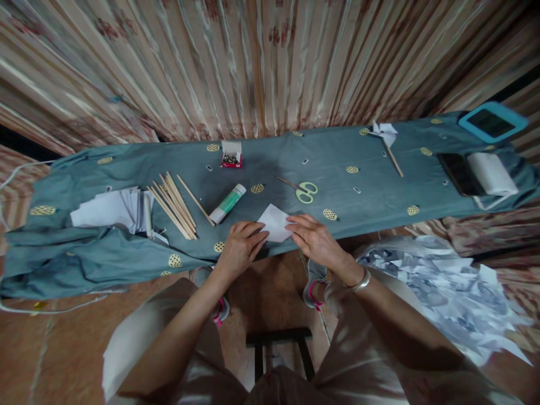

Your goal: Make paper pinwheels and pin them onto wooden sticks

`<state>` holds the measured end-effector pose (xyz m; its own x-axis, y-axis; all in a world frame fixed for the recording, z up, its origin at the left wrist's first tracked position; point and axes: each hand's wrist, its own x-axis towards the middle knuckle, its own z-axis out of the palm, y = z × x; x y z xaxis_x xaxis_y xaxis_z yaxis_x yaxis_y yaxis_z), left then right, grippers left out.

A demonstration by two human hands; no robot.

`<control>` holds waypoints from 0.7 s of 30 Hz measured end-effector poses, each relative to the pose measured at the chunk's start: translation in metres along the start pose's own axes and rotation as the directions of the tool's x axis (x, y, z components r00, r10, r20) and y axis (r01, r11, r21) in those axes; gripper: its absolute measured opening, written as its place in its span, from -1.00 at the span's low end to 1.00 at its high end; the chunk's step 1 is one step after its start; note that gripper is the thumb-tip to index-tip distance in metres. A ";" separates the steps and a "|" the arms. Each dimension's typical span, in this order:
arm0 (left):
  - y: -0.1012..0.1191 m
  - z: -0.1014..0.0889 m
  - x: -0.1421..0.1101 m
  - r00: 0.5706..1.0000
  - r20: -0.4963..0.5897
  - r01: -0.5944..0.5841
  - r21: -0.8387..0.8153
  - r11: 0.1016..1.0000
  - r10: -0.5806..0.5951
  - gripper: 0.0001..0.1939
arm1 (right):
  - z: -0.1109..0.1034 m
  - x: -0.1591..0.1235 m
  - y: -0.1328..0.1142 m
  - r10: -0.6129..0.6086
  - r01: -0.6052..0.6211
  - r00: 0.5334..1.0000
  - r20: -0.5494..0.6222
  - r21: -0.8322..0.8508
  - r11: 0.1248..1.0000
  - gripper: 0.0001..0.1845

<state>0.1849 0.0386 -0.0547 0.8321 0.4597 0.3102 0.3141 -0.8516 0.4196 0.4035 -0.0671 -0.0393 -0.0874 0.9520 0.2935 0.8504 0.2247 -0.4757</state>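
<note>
A small white square of paper (275, 223), turned corner-up, lies between my hands at the front edge of the cloth-covered table. My left hand (240, 247) pinches its left corner, and my right hand (315, 239) pinches the right corner. Just beyond the paper are scissors (304, 192) with pale green handles. To the left lies a glue stick (228, 203) with a green and white label, touching or nearly touching a single wooden stick (194, 198). A paper pinwheel (385, 135) on a wooden stick lies at the back right.
Farther left are a bundle of wooden sticks (172, 207) and a stack of white paper (112, 209). An open small box of metal pins (232, 157) stands at the back. At right are a dark phone (460, 174) and a blue-framed device (493, 122). Paper scraps (447, 292) fill the lower right.
</note>
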 end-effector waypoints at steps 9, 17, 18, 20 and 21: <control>0.002 0.000 0.005 0.997 -0.040 0.059 -0.015 0.998 -0.060 -0.72 | -0.002 0.016 -0.003 0.193 -0.189 0.981 0.009 0.237 0.953 -0.84; 0.003 0.002 0.004 0.985 -0.129 0.119 0.022 0.993 -0.116 -0.61 | 0.009 0.039 0.005 0.318 -0.304 0.948 -0.023 0.243 0.921 -0.88; 0.007 0.002 0.004 0.988 -0.127 0.099 0.061 0.993 -0.090 -0.59 | 0.010 0.040 0.005 0.309 -0.294 0.950 -0.030 0.235 0.926 -0.88; 0.017 0.006 0.003 0.996 -0.088 0.027 0.126 0.992 -0.016 -0.57 | 0.011 0.041 0.007 0.276 -0.260 0.960 -0.042 0.222 0.940 -0.88; 0.021 0.009 0.001 0.998 -0.056 -0.007 0.139 0.990 0.015 -0.56 | 0.012 0.042 0.008 0.256 -0.240 0.966 -0.047 0.217 0.946 -0.88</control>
<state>0.1966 0.0192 -0.0528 0.8097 0.4600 0.3643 0.3684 -0.8817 0.2946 0.4000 -0.0231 -0.0405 0.1578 0.9668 0.2010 0.7131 0.0292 -0.7004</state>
